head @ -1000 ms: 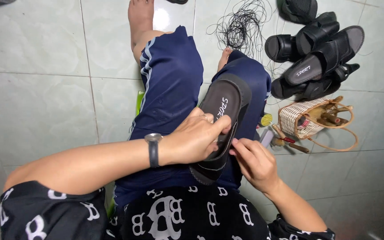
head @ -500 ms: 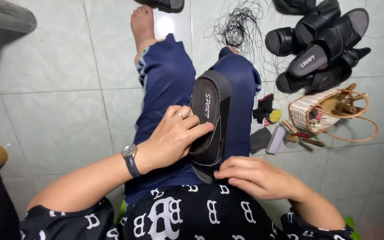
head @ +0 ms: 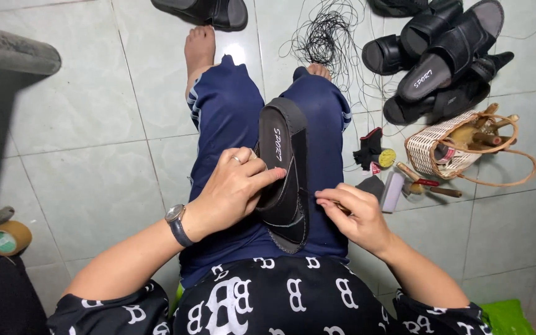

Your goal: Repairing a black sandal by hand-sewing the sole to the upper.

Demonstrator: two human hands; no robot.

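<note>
Black sandal (head: 285, 167) between 2 hands

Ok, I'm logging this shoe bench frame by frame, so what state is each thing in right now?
Black sandal: on the lap, tipped on its side edge, sole facing left.
Left hand: gripping the sandal's strap.
Right hand: fingers pinched at the sandal's edge.
Black thread: loose tangle on the floor.
Basket: lying on its side, tools inside.
Tape roll: flat on the floor.
Sandal pile: heaped on the floor.

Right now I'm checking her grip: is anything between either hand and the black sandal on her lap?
Nothing visible. The left hand lies on the black sandal, and the right hand touches its edge.
</note>
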